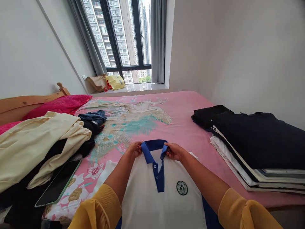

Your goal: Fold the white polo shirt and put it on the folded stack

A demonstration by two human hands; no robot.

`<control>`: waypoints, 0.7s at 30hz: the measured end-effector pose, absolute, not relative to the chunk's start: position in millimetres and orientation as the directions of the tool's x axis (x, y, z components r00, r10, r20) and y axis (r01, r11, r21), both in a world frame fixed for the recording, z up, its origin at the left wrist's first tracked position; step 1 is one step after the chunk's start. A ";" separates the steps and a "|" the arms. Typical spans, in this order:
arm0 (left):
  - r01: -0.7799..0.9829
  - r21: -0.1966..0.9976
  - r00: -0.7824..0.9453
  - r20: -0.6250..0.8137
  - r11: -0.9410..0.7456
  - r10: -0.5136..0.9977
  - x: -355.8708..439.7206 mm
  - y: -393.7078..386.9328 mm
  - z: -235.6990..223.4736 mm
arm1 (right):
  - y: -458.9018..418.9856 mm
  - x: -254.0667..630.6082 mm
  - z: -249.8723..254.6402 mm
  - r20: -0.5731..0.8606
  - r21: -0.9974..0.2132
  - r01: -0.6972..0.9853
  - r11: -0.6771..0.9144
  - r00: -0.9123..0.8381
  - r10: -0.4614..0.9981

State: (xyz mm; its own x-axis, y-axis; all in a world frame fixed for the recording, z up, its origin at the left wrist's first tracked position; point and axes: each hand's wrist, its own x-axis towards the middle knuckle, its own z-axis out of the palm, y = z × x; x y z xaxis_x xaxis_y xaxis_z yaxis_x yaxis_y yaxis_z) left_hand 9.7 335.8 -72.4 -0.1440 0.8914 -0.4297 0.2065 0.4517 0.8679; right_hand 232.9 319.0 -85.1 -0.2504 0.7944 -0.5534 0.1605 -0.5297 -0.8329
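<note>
A white polo shirt [147, 190] with a blue collar, a buttoned blue placket and a round green badge lies front side up on the near part of the bed. My left hand [134, 149] pinches it beside the left end of the collar. At the collar's right end, my right hand [173, 150] grips the cloth in the same way, fingers curled under. The collar is spread between both hands. My forearms, in mustard sleeves, cover parts of the shirt's sides, and its lower end runs out of view.
A tall stack of folded clothes [259, 143] stands at the right. Loose clothes, with cream trousers [47, 136] on top, lie at the left by a phone [59, 183]. Pink bedding [183, 111] stretches back towards the window; paper bags [97, 83] sit on the sill.
</note>
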 end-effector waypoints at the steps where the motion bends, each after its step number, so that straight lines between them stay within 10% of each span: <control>1: 0.108 0.892 -0.175 -0.418 0.439 0.892 9.1 336.9 -75.7 | 319.1 232.2 -89.1 -0.545 -0.836 0.080 -0.542 -0.238 0.804; 10: -0.232 0.969 -0.317 -0.162 0.089 0.934 22.7 286.2 -92.1 | 282.5 218.0 -118.9 -0.225 -0.954 -0.208 -0.217 0.016 0.974; 15: 0.398 0.888 -0.106 0.294 -0.230 0.950 29.3 232.2 -109.5 | 236.5 205.9 -137.7 0.122 -0.982 0.141 0.124 -0.024 0.992; 21: 0.672 0.644 0.239 0.276 -0.364 0.931 34.7 200.7 -140.4 | 204.1 199.3 -153.7 0.325 -0.802 0.505 0.320 -0.080 0.942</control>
State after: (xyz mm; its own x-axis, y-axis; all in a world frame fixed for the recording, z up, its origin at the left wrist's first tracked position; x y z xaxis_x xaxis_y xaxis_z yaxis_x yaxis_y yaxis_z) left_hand 34.7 200.7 -140.4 0.2390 0.9308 0.2765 0.6725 -0.3641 0.6444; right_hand 199.3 204.1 -153.7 -0.0799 0.9422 0.3253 0.5052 0.3196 -0.8016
